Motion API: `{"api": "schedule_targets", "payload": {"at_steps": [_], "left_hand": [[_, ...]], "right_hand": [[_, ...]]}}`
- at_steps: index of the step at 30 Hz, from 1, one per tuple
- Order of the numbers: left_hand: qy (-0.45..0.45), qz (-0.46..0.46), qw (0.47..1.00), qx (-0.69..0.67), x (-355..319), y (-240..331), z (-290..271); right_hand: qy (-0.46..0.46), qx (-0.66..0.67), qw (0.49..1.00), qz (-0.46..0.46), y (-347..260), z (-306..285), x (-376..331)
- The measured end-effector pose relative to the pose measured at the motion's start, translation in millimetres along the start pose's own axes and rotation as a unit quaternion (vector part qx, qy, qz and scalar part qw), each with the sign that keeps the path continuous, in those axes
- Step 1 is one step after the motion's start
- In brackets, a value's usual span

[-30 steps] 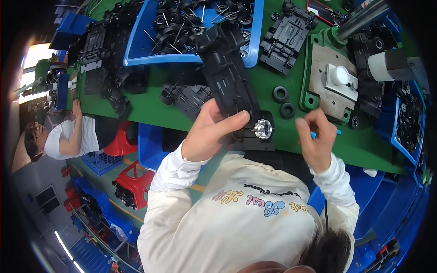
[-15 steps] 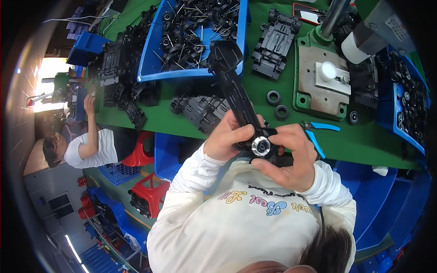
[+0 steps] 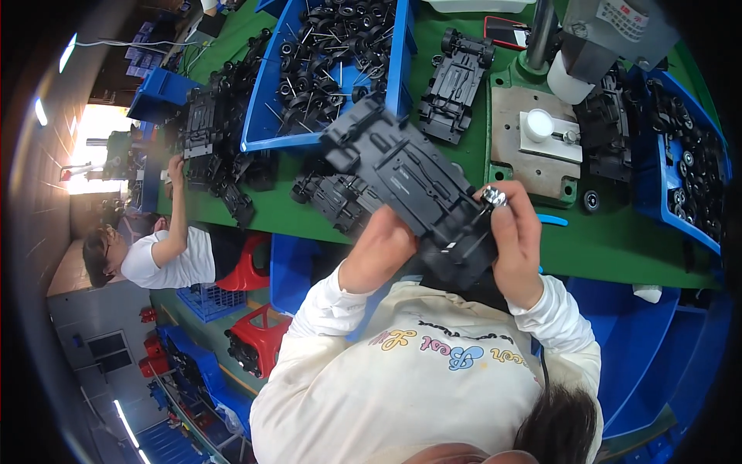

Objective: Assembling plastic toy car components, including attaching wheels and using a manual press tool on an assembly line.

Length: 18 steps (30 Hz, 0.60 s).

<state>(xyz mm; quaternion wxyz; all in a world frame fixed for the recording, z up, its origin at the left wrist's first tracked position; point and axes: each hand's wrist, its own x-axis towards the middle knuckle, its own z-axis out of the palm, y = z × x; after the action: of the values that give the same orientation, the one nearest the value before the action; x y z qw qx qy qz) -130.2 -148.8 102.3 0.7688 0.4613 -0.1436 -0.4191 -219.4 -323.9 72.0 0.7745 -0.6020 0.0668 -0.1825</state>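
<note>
A black toy car chassis (image 3: 410, 178) is held in the air over the table's near edge, its flat underside turned up and tilted. My left hand (image 3: 380, 249) grips its left side near the close end; most of those fingers are hidden beneath it. At the right near corner, the thumb and fingers of my right hand (image 3: 516, 243) close round a shiny silver wheel hub (image 3: 493, 198). The hub sits against the chassis side; whether it is fully seated cannot be seen. Another black chassis (image 3: 336, 199) lies on the green table behind my left hand.
A blue bin (image 3: 251, 131) of wheels and axles stands at the back. Right of it lie a chassis (image 3: 456, 85) and a green-based press (image 3: 498, 143) with a white round block (image 3: 539, 124). Another blue bin (image 3: 651, 185) is far right. A co-worker (image 3: 174, 251) sits left.
The chassis has rolled from edge-on to underside up. My right hand has moved up with the silver hub, now pinching it from the side. The loose tires are now mostly hidden.
</note>
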Motion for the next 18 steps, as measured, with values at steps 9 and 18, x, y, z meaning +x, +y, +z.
{"api": "schedule_targets", "payload": {"at_steps": [9,18], "left_hand": [[-0.037,0.142,0.969,0.199,22.5,-14.1,-13.6],[0.052,0.094,0.974,0.201,6.4,0.6,-21.4]], "right_hand": [[-0.176,0.528,0.716,0.421,26.5,7.6,-7.4],[-0.135,0.24,0.897,0.345,13.0,7.6,-13.8]]}}
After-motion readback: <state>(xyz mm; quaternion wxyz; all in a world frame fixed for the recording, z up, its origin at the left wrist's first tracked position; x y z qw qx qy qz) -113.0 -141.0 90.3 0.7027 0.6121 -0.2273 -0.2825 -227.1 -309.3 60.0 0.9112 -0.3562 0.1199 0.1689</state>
